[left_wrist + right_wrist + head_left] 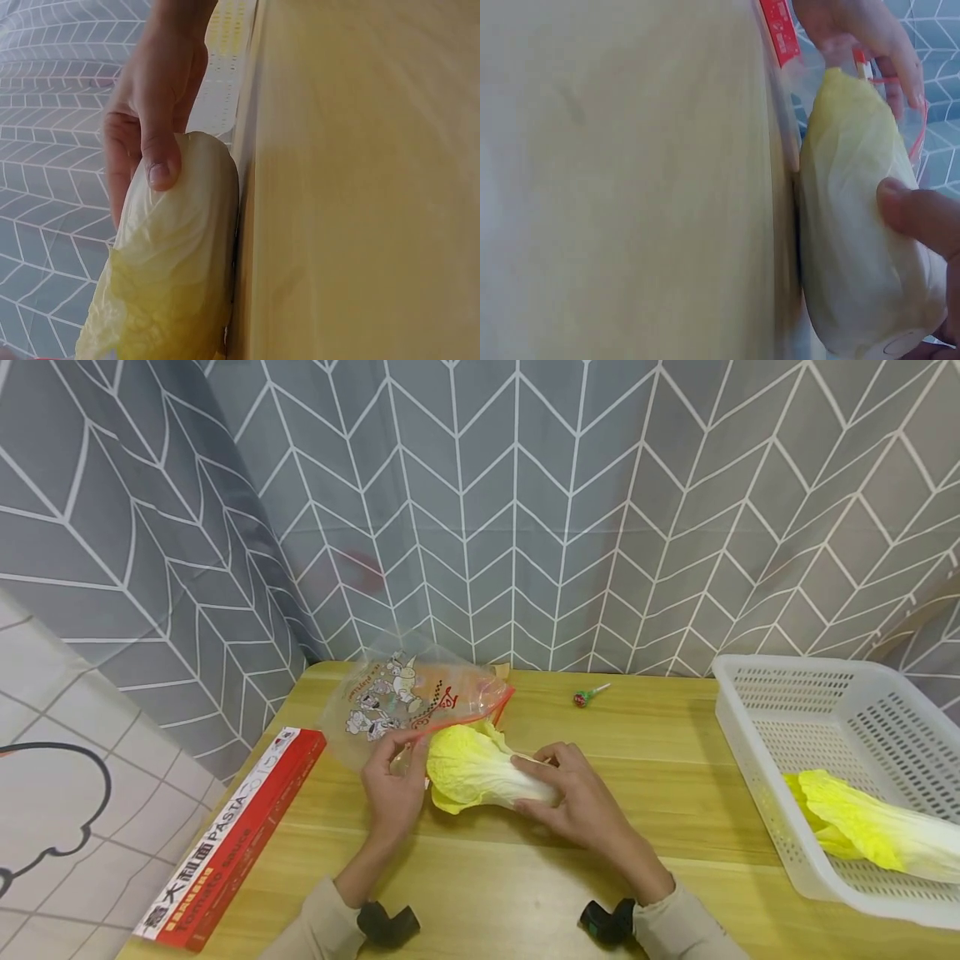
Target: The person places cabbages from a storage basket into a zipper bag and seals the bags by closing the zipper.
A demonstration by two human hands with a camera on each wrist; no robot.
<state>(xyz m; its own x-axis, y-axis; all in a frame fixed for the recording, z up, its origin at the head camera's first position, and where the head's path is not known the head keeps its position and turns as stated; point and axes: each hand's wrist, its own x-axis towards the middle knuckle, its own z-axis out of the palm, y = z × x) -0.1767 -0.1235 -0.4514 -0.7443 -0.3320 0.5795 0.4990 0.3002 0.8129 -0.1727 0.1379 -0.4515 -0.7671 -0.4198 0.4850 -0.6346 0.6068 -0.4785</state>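
Cannot see all of the white basket (761, 793) or the cabbage inside (873, 831), cut off by the head view's right edge. Cannot read the small lettering on the clear bag (412, 689). Can follow the held cabbage (176, 255) only to the left wrist view's bottom edge, the right hand (572, 795) only to the right wrist view's right edge.
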